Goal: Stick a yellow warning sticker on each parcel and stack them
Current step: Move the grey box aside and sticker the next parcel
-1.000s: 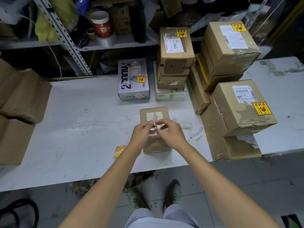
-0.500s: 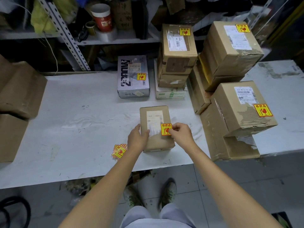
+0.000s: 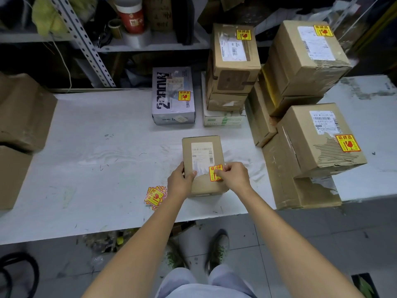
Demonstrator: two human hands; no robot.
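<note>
Fingertips [image 3: 219,173] of the right hand [image 3: 235,177] pinched on the yellow warning sticker [image 3: 215,172], pressing it onto the small parcel [image 3: 203,164] at the lower corner of its white label [image 3: 202,157]. Left hand [image 3: 180,182] clamps the parcel's left edge, thumb on top, holding it flat on the table [image 3: 96,147]. Sticker looks partly down. Best done by smoothing from the stuck side outward with the thumb, keeping the barcode uncovered. Spare stickers [image 3: 155,196] lie just left of the parcel. Stickered stacks [image 3: 233,67] stand behind and right, likely its destination.
</note>
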